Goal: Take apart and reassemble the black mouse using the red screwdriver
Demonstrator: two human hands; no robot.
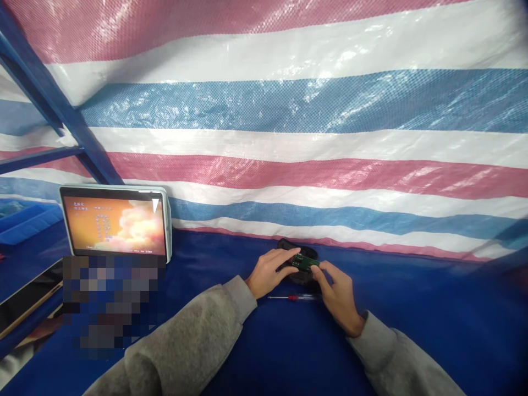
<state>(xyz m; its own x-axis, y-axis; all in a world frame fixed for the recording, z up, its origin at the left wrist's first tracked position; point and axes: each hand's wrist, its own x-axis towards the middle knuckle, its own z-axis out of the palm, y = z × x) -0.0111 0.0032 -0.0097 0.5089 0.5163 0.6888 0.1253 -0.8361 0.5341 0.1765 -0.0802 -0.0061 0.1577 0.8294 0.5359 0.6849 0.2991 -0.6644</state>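
Note:
My left hand (270,272) and my right hand (338,294) meet over a small green circuit board (304,262). Both pinch the board from either side, fingers curled on its edges. Under the board lies a black rounded casing (297,248) on the blue table surface (289,341). A thin screwdriver with a red and clear handle (293,297) lies on the blue surface just below my hands, between my wrists. Grey sleeves cover both forearms.
A tablet (115,223) playing a video stands at the left against a striped red, white and blue tarp (313,137). A blue metal frame (49,104) rises at upper left. A blue bin (25,220) and a dark flat panel (28,297) sit at far left.

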